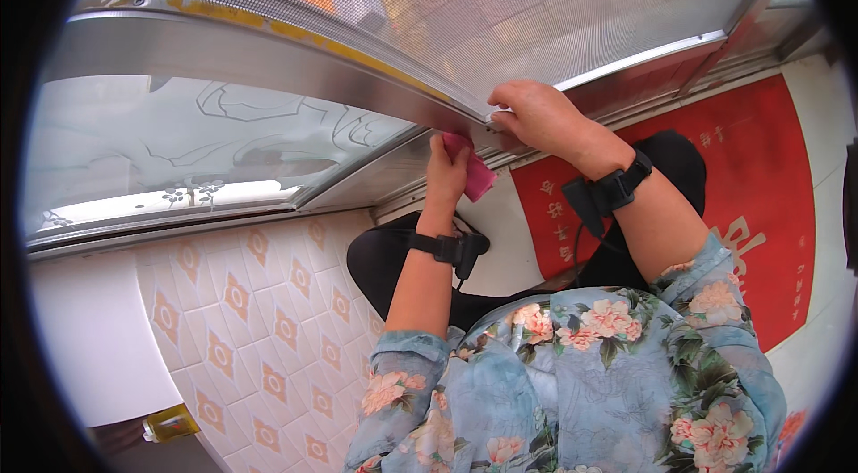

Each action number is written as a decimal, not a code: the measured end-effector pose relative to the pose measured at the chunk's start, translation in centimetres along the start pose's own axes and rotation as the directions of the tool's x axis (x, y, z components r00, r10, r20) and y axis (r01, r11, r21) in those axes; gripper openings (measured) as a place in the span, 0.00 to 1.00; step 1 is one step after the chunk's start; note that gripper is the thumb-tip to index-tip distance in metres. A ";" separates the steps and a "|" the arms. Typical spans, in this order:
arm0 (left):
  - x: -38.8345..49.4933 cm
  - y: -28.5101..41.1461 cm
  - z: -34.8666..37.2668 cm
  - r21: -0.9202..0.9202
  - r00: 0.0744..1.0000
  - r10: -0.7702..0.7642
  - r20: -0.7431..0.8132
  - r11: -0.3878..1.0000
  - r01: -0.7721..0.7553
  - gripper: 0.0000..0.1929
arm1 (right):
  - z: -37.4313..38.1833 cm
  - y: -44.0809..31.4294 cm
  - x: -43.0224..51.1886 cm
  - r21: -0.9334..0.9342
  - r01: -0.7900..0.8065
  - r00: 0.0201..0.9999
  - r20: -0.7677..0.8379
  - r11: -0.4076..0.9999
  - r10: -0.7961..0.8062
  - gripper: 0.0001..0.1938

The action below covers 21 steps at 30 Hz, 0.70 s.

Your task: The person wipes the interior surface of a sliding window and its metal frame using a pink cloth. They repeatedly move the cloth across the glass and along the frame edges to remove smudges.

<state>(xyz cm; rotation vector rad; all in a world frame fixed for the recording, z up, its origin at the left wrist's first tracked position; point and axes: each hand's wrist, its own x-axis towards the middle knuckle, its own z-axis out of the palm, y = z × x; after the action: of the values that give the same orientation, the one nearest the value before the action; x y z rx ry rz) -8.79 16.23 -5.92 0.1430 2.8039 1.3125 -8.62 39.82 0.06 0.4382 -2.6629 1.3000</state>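
Note:
My left hand (448, 171) holds a folded pink cloth (477, 175) beside the lower part of a metal door frame (362, 88). Higher and to the right, my right hand (536, 118) rests at the bottom corner of a mesh screen panel (570, 11), thumb and fingers at its edge; whether it grips the edge I cannot tell. The screen has a bright metal bottom rail (643, 61). Left of the frame is a glass pane (268, 131) with etched line drawings. Black straps with small devices sit on both wrists.
A red mat (751, 151) with writing lies on the floor at right, partly under my bent leg. A wall with patterned tiles (268, 339) stands at left. A bottle of yellow liquid (171, 423) is at lower left, near a white surface (87, 339).

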 end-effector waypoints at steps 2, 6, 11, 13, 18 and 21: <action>-0.7 0.1 -0.6 0.124 0.992 -0.097 0.077 0.988 0.087 0.19 | -0.1 -0.1 0.1 0.062 -0.031 0.999 0.029 0.998 0.029 0.11; -2.4 2.2 -4.0 -0.143 0.934 -0.153 0.322 0.968 0.208 0.19 | 0.1 0.0 0.1 0.205 -0.104 0.984 0.161 0.973 0.071 0.11; -4.7 3.6 -6.8 -0.476 0.957 -0.037 0.287 0.862 0.176 0.20 | 2.1 -0.8 -1.1 0.306 -0.077 0.988 0.149 0.949 0.032 0.15; -5.0 3.6 -6.4 -0.445 0.989 -0.060 0.137 0.888 0.116 0.20 | 3.3 -1.9 -2.2 0.349 -0.001 0.997 0.069 0.937 -0.025 0.21; -6.8 4.7 -4.5 -0.332 0.994 -0.020 -0.107 0.943 -0.017 0.24 | 5.5 -5.6 -4.2 0.507 0.042 0.981 0.144 0.861 -0.132 0.42; -7.7 6.6 -4.8 -0.628 0.996 -0.072 0.045 0.774 0.084 0.24 | 5.6 -7.7 -4.2 0.379 0.204 0.967 0.065 0.903 -0.246 0.42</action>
<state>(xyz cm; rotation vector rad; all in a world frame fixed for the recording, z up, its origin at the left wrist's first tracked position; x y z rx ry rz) -1.09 16.00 2.18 0.0086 2.1539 2.1152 -2.18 31.80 1.27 0.8621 -2.3507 1.7464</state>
